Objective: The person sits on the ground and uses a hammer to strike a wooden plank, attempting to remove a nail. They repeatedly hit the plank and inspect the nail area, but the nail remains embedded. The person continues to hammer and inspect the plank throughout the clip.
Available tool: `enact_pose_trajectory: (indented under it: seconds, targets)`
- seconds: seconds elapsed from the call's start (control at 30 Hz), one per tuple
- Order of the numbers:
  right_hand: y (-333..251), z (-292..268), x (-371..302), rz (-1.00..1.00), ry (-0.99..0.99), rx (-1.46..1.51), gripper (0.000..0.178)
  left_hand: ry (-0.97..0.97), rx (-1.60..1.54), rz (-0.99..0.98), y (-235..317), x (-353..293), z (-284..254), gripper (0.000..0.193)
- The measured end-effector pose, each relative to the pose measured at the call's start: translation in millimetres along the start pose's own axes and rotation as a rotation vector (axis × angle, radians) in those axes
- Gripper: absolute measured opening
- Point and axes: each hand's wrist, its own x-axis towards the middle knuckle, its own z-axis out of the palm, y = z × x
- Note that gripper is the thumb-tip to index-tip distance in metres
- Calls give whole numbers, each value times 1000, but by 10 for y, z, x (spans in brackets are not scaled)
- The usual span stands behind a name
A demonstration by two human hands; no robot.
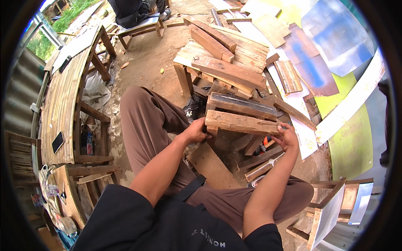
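A rough brown wooden beam [242, 121] lies crosswise in front of me, above my crossed legs. My left hand [196, 131] is closed at its left end, fingers curled by a short upright piece below; part of that grip is hidden. At the other end, my right hand [287, 137] pinches the beam between thumb and fingers. Just behind it runs a darker beam [243, 106] with a blackened top face. Whether the two beams are joined, I cannot tell.
Beyond stands a low slatted table [183, 59] bearing thick wood blocks [228, 72]. Several pieces of scrap wood [259, 159] and a flat board [212, 167] lie beneath my hands. Painted sheets [335, 37] cover the right side. A bamboo-slat table [67, 113] with a phone [57, 142] stands left; a person [130, 13] sits far off.
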Motion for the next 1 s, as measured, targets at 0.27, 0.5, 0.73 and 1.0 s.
enact_pose_trajectory:
  seconds: [0.27, 0.5, 0.73, 1.0]
  targets:
    - [19, -32, -46, 45, 6, -12, 21, 16, 25, 6, -30, 10, 15, 67]
    - [38, -78, -110, 23, -28, -13, 23, -48, 84, -62, 40, 45, -8, 70]
    - [31, -131, -129, 4, -5, -11, 26, -21, 71, -7, -30, 58, 35, 78]
    - [41, -114, -82, 31, -25, -34, 28, -216, -228, -401, 197, 41, -84, 84]
